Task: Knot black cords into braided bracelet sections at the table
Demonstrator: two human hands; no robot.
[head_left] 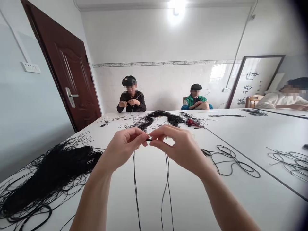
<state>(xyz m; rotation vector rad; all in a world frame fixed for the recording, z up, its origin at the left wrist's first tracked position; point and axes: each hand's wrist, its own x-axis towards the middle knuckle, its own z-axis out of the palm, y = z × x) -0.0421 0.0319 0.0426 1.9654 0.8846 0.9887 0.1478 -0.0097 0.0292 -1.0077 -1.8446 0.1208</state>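
My left hand (122, 149) and my right hand (179, 149) meet above the white table (192, 199), their fingertips pinching a short black piece of cord (149, 139) between them. Thin black cords (136, 189) hang from that pinch down to the tabletop. A large heap of black cord (53, 173) lies left of my left hand. A looser coil of the same cord (231, 162) rests to the right of my right hand. Farther ahead stretches a long tangled black bundle (154, 118).
Red-handled scissors (192, 122) lie by the far bundle, and a small black tool (104, 123) lies at the far left. Two co-workers (131, 101) sit across the table, handling something. Another person's white sleeve (276, 102) shows at the right. Loose cords (291, 162) lie on an adjoining table section.
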